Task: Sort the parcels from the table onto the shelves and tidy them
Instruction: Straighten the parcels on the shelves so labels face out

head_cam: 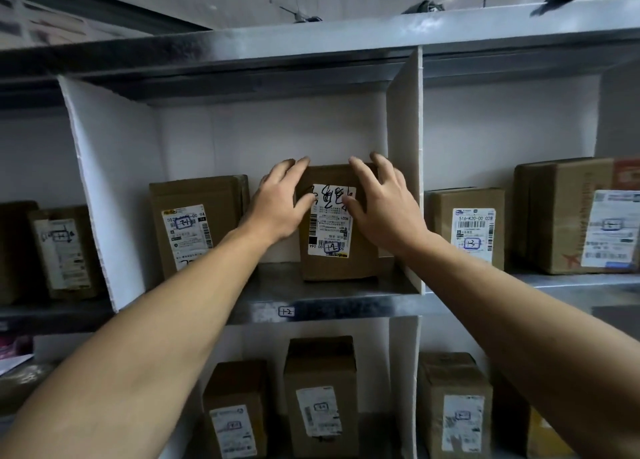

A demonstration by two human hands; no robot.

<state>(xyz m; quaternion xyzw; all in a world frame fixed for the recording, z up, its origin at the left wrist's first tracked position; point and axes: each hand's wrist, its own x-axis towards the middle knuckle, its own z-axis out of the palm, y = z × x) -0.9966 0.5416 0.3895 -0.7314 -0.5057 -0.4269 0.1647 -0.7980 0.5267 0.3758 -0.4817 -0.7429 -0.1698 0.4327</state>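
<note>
A brown cardboard parcel point(337, 250) with a white label stands upright in the middle compartment of the metal shelf point(311, 308), which carries a small tag. My left hand point(277, 205) holds its upper left edge, fingers over the top corner and thumb on the label. My right hand point(384, 205) holds the upper right edge the same way, fingers spread over the top. A second labelled parcel point(194, 223) stands to the left in the same compartment, apart from the held one.
White divider panels point(405, 167) wall the compartment on both sides. More labelled boxes stand in the right compartment point(471, 226), the left one point(62, 250) and on the shelf below point(322, 396). Free shelf floor lies between the two middle parcels.
</note>
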